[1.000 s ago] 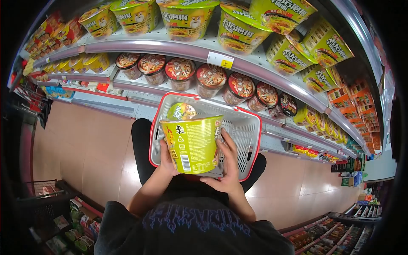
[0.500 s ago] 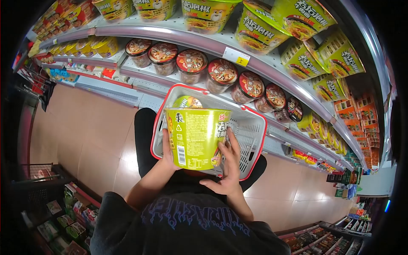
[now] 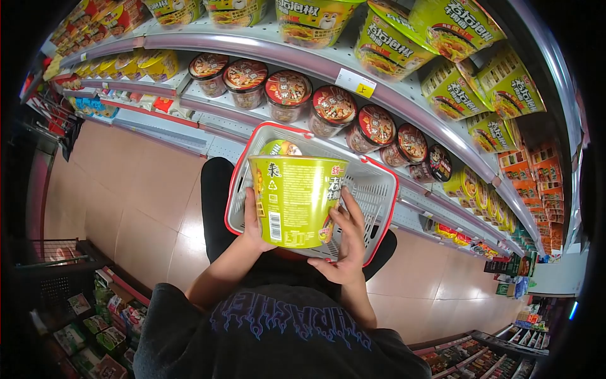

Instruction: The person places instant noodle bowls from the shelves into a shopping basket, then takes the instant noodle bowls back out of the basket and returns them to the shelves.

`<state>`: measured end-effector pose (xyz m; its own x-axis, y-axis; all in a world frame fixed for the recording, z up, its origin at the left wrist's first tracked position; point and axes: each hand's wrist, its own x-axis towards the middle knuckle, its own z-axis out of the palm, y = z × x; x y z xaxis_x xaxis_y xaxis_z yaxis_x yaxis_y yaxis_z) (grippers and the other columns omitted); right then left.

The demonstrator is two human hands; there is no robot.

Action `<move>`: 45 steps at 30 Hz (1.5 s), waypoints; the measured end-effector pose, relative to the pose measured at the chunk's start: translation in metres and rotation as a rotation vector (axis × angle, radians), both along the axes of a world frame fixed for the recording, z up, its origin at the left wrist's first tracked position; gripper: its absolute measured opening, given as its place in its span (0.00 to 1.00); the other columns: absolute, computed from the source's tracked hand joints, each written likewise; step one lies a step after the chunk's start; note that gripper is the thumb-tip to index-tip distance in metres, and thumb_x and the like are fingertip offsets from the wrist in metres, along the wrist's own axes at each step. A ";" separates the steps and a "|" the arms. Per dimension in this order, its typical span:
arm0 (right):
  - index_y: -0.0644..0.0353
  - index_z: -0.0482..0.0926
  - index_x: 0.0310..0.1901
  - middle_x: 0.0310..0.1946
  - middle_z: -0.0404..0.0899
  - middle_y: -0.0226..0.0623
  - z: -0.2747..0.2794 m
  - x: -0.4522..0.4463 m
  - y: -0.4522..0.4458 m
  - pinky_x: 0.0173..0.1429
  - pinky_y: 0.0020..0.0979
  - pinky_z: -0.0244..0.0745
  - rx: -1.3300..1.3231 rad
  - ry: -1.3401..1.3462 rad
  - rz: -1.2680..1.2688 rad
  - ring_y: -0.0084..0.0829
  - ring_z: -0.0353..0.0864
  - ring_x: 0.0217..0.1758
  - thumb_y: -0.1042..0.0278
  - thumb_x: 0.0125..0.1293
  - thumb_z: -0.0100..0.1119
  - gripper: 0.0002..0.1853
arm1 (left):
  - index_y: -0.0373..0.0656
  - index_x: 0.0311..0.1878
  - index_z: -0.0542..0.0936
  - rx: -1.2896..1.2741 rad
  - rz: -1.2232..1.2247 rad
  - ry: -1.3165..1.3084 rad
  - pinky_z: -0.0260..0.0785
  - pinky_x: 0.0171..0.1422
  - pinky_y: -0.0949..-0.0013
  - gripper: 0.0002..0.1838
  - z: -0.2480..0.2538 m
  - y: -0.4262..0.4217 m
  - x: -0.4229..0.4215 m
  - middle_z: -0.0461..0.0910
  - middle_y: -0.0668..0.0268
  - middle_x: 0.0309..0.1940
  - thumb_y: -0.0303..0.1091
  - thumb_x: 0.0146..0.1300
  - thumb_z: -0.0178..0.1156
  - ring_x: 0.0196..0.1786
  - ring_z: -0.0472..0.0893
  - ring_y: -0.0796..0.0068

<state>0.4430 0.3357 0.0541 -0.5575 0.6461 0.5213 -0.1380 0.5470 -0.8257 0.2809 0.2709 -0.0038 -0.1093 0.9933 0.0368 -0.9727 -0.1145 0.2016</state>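
A large yellow-green noodle cup (image 3: 297,202) is held upright between my two hands, with its barcode and printed text facing me. My left hand (image 3: 254,224) grips its left side, fingers partly hidden by the cup. On the cup's right side my right hand (image 3: 347,243) rests its fingers, the thumb apart below. Behind and beneath the cup is a grey shopping basket (image 3: 372,183) with a red rim. Another green noodle cup (image 3: 281,148) lies inside it, mostly covered by the held one.
Green noodle cups (image 3: 315,22) line the upper shelf, above a price tag (image 3: 355,84). Red-lidded cups (image 3: 288,95) stand on the shelf below, just beyond the basket. Tiled floor (image 3: 139,208) shows at both sides, and more shelving (image 3: 467,357) lies at the lower right.
The held cup has turned slightly, showing more of its front lettering at the right. The shelves and basket have shifted in view as the camera moved. Both hands remain on the cup.
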 end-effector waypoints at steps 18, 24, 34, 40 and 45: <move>0.58 0.68 0.60 0.66 0.55 0.57 0.005 -0.003 -0.008 0.69 0.45 0.51 0.012 -0.030 -0.027 0.53 0.56 0.69 0.68 0.41 0.74 0.40 | 0.47 0.67 0.61 -0.200 -0.128 -0.283 0.58 0.66 0.48 0.38 -0.003 0.013 0.002 0.64 0.57 0.64 0.65 0.63 0.35 0.64 0.67 0.55; 0.66 0.63 0.61 0.66 0.52 0.56 0.005 0.001 -0.003 0.70 0.43 0.49 0.090 -0.145 0.021 0.48 0.52 0.71 0.64 0.46 0.71 0.40 | 0.47 0.65 0.64 -0.224 -0.197 -0.341 0.59 0.64 0.47 0.36 -0.005 0.013 0.000 0.67 0.58 0.62 0.64 0.63 0.36 0.61 0.69 0.56; 0.64 0.43 0.69 0.69 0.50 0.49 -0.009 -0.006 0.003 0.70 0.41 0.49 -0.267 -0.139 0.065 0.42 0.52 0.72 0.73 0.49 0.67 0.50 | 0.43 0.67 0.57 -0.364 0.213 0.408 0.60 0.65 0.63 0.34 0.011 0.011 -0.007 0.67 0.60 0.61 0.53 0.65 0.49 0.62 0.69 0.65; 0.65 0.42 0.69 0.68 0.50 0.48 0.015 -0.028 0.021 0.71 0.41 0.49 -0.201 -0.100 0.014 0.42 0.52 0.71 0.73 0.51 0.66 0.49 | 0.40 0.69 0.45 -0.177 0.347 0.701 0.49 0.70 0.63 0.37 0.058 0.026 -0.019 0.57 0.57 0.65 0.43 0.64 0.51 0.68 0.58 0.65; 0.65 0.42 0.69 0.69 0.48 0.45 0.071 -0.047 0.057 0.72 0.39 0.47 0.102 -0.091 -0.013 0.40 0.52 0.71 0.76 0.51 0.64 0.48 | 0.36 0.68 0.44 0.071 0.491 0.984 0.48 0.69 0.64 0.41 0.119 0.051 -0.047 0.57 0.55 0.63 0.42 0.61 0.54 0.67 0.58 0.66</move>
